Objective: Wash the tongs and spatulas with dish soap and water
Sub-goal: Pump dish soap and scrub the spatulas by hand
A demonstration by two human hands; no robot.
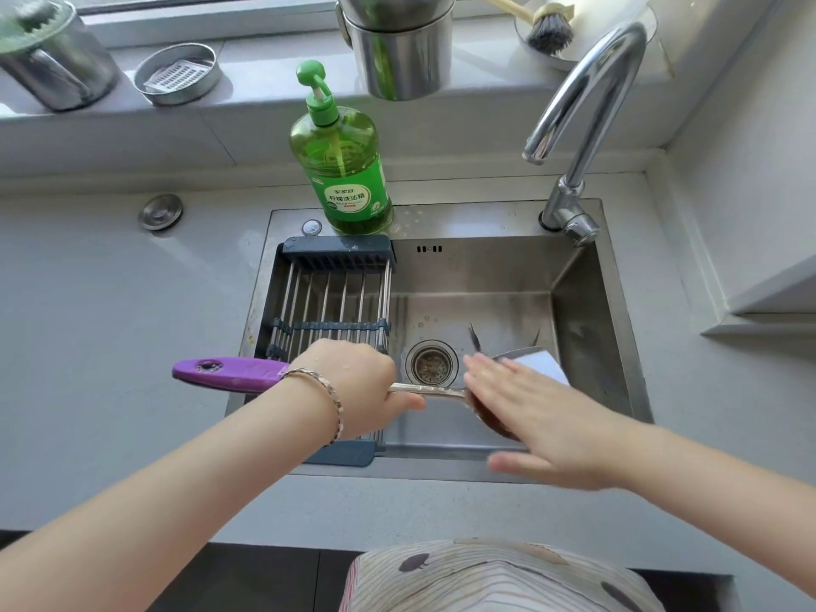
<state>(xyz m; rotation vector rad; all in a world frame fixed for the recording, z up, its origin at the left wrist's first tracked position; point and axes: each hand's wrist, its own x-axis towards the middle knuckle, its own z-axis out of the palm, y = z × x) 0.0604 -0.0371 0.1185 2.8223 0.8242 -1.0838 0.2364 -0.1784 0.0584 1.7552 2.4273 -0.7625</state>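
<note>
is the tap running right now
Off, as far as can be seen: no stream falls from the faucet spout into the sink, though droplets near the drain show it is wet.

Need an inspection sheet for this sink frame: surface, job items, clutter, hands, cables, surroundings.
Surface: steel sink, wet in places; faucet not running; grey counter around it.
Job's things: purple-handled spatula held level over the basin, blade mostly hidden under the right hand; green dish soap bottle upright on the sink's back rim; no tongs seen.
Clutter: drying rack across the sink's left side; drain strainer; a pale flat item beyond the right hand, unclear.
Hands: left hand grips the spatula shaft; right hand flat, fingers spread, over the blade, blurred.
Cables: nothing seen.
Surroundings: sill with metal cups, round tin, dish brush.
</note>
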